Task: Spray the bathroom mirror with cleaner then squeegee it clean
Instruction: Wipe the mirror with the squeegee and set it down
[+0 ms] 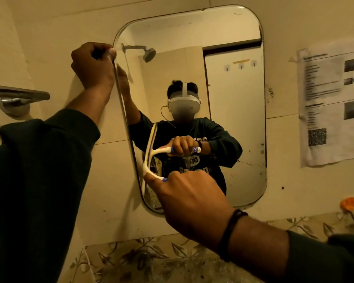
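A tall mirror (233, 119) with rounded corners hangs on the cream tiled wall, swung out at its left side. My left hand (92, 64) grips the mirror's upper left edge. My right hand (184, 197) is closed around the handle of a white and blue squeegee (148, 160). Its blade stands upright against the glass near the lower left edge. The mirror reflects a person in a dark sweatshirt with a headset, and the squeegee. No spray bottle is in view.
A metal towel bar (18, 94) sticks out of the wall at the left. A printed paper sheet (331, 107) is taped to the wall at the right. An orange hook (349, 203) sits below it. Floral border tiles (131, 254) run underneath.
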Tool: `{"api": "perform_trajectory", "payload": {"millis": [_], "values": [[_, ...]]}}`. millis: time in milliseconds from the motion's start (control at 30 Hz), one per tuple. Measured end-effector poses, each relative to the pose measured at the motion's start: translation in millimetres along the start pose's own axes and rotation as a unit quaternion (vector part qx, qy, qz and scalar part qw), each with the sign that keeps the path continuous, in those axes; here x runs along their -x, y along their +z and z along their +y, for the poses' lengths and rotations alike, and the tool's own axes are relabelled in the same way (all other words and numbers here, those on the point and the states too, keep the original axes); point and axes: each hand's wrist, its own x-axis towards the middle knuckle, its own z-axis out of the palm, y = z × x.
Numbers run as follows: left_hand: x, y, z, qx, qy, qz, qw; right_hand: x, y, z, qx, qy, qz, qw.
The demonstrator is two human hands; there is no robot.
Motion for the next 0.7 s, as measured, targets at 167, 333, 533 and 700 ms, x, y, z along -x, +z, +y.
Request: {"api": "perform_trajectory", "payload": {"millis": [167, 333, 533, 700], "values": [[-1.4, -1.0, 0.3, 0.005, 0.003, -0.003, 1.000, 44.8, 12.1, 38.8, -0.039, 0.060, 0.004, 0.997], [-2.4, 1.2, -1.4, 0.008, 0.004, -0.003, 1.000, 66.9, 11.6, 50.0, -0.046, 0.109, -0.011, 0.993], [-4.3, 1.4, -4.9, 0.009, 0.002, 0.000, 1.000, 26.0, 7.0, 14.3, -0.051, 0.073, -0.008, 0.996], [-4.3, 2.4, -5.9, 0.015, 0.005, 0.000, 1.000, 29.4, 9.1, 23.4, -0.041, 0.077, 0.000, 0.996]]}}
